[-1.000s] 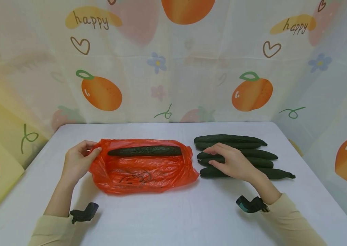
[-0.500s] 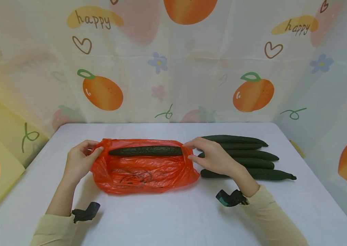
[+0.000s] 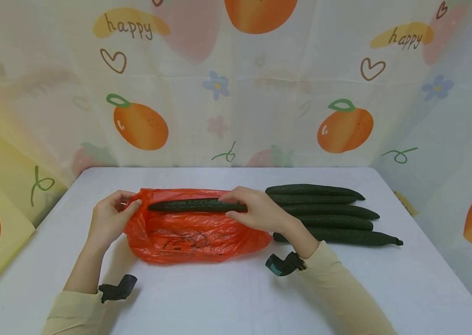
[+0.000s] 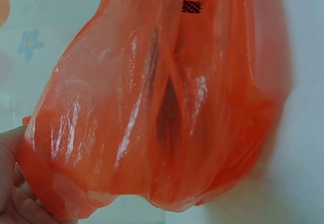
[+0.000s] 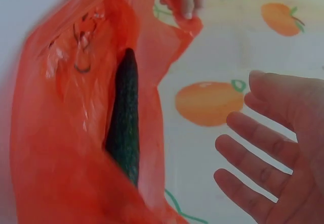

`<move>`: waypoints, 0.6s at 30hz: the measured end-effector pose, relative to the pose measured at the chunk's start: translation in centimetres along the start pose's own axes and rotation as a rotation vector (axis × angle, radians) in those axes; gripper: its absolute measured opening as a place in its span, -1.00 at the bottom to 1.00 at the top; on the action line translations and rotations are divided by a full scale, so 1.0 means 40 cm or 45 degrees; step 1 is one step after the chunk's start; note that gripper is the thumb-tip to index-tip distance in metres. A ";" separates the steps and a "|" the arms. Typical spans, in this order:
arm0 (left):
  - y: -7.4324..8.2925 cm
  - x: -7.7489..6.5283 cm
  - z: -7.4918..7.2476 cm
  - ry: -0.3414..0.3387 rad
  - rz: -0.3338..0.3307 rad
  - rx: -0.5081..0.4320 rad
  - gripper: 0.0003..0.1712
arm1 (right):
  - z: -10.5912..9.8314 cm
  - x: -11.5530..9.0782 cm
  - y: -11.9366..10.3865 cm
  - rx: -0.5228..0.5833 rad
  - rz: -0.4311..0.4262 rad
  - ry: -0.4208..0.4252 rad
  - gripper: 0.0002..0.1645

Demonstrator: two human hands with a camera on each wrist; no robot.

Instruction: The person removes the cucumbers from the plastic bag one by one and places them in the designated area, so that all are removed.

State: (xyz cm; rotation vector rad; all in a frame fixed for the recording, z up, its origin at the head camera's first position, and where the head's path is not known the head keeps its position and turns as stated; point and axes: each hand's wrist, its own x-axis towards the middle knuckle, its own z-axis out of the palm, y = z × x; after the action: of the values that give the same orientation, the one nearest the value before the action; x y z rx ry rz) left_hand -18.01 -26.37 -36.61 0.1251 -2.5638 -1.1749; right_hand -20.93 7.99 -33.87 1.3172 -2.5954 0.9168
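A red plastic bag (image 3: pixel 194 237) lies on the table, and one dark green cucumber (image 3: pixel 185 205) rests lengthwise on it. My left hand (image 3: pixel 108 221) pinches the left edge of the bag between thumb and fingers. In the left wrist view the thin plastic (image 4: pixel 116 113) hangs from that grip, with a dark shape showing through. My right hand (image 3: pixel 261 211) is over the cucumber's right end, fingers apart and relaxed, holding nothing. The right wrist view shows those fingers (image 5: pixel 258 176) spread beside the bag, apart from the cucumber (image 5: pixel 126 113).
Several more cucumbers (image 3: pixel 340 236) lie side by side on the white table (image 3: pixel 202 298), right of the bag. A patterned curtain (image 3: pixel 252 107) with printed oranges stands behind the table and along its sides. Black cameras are strapped to both wrists.
My right hand has moved left, from above the loose cucumbers to over the right end of the cucumber on the bag. The left hand keeps its hold on the bag's edge.
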 end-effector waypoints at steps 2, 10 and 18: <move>-0.002 0.000 0.002 0.002 0.000 -0.005 -0.64 | 0.010 0.014 -0.002 0.004 0.005 -0.022 -0.59; 0.011 -0.005 -0.003 -0.022 0.037 0.028 -0.66 | 0.038 0.076 -0.004 -0.029 0.053 -0.115 -0.60; 0.010 -0.004 0.000 -0.028 0.031 0.025 -0.67 | 0.055 0.134 0.011 0.016 0.063 -0.155 -0.58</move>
State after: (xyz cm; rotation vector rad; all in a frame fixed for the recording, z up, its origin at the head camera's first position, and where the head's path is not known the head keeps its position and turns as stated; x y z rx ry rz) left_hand -17.82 -26.07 -36.33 0.0856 -2.5894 -1.1485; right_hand -24.22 3.20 -34.07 1.3592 -2.7290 0.8881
